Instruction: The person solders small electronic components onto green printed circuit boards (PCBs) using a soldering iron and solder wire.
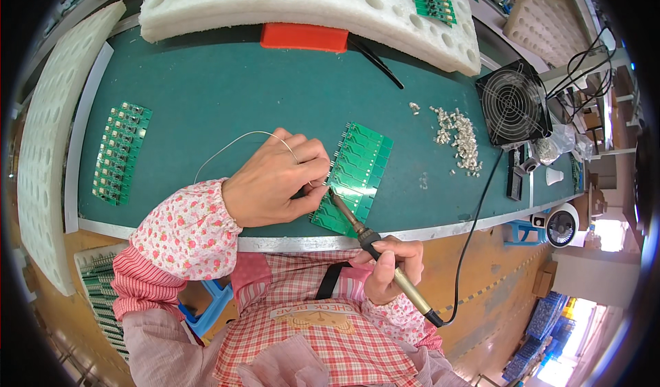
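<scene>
My left hand [280,179] is closed in a pinch on a thin solder wire [227,145], whose free end curves out over the mat to the left. Its fingertips are at the left edge of a green circuit board panel [357,170], lying near the table's front edge. In my right hand [390,269] is a soldering iron [385,258], held like a pen. The iron's tip meets the panel's left edge, close beside the left fingertips. Whether tip and wire touch cannot be made out. A black cord runs from the iron's rear end up to the right.
Another board panel with components [122,153] lies at the left. Small silvery parts [457,139] are heaped at the right, beside a black fan [512,103]. White foam with holes [302,5] spans the back, before it a red block [304,37] and black tweezers [377,63].
</scene>
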### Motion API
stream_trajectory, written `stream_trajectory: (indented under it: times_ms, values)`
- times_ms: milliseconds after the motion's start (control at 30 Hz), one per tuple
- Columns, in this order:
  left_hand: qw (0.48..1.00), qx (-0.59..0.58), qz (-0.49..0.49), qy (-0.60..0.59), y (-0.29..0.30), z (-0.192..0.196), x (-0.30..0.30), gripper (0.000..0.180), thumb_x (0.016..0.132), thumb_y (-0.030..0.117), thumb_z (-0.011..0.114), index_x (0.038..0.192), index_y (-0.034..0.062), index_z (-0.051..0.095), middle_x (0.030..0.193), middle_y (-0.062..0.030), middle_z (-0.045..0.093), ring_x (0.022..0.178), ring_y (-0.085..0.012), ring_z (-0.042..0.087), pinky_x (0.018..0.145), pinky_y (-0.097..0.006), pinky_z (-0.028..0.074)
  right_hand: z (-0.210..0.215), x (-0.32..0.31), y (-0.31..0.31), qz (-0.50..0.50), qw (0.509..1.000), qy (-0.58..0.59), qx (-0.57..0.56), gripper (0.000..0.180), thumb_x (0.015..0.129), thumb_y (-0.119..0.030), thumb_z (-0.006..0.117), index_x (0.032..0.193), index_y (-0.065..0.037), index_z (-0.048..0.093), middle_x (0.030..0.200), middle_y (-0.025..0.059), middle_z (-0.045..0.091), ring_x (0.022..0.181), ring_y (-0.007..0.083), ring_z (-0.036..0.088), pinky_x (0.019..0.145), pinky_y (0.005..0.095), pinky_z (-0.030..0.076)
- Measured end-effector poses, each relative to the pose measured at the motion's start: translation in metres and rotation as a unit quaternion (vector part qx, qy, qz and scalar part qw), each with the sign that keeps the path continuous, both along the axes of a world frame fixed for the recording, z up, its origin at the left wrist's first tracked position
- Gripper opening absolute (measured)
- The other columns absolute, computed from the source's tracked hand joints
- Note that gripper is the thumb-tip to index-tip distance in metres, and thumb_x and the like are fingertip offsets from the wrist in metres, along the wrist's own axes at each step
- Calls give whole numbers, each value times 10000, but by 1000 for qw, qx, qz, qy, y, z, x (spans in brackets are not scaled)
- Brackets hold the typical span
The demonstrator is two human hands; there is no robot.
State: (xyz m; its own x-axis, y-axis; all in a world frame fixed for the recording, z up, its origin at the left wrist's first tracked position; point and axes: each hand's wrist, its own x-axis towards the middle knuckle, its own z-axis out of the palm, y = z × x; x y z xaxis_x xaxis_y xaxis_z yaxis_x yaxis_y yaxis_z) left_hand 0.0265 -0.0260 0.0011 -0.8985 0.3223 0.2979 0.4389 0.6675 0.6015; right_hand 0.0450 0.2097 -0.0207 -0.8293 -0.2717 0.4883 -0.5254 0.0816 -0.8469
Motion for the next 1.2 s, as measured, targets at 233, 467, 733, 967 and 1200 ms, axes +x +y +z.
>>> stream_trajectory:
  times_ms: [233,467,733,967,1200]
  values:
    - [997,0,41,68,-6,14,8,180,718,109,671,747,93,494,799,-24,501,727,-219,505,722,-376,349,5,-7,8,-55,993,9,-104,99,876,-64,548,910,29,554,580,105,608,461,153,578,454,246,458]
    - [994,36,29,98,42,18,57,184,672,126,722,752,129,556,880,9,587,824,-182,548,824,-422,346,30,-13,-1,26,965,105,238,370,617,-89,777,971,-157,695,713,35,422,597,189,482,474,299,406]
    - [992,14,101,74,40,15,69,242,663,246,777,737,152,567,868,40,589,829,-177,562,847,-454,360,23,-12,5,90,964,101,228,362,618,-113,784,959,-169,677,728,36,458,614,198,506,478,298,414]
    - [994,14,90,66,39,20,71,244,670,224,782,724,147,557,850,55,598,856,-170,556,887,-469,342,24,-12,13,125,958,102,236,337,656,-94,784,969,-164,679,748,37,470,626,195,515,505,288,431]
    - [985,8,161,58,32,23,63,166,683,126,751,685,117,585,846,31,656,857,-186,562,921,-458,318,25,-16,21,-20,988,61,141,258,691,-26,757,926,-75,663,726,56,541,562,164,507,474,273,392]
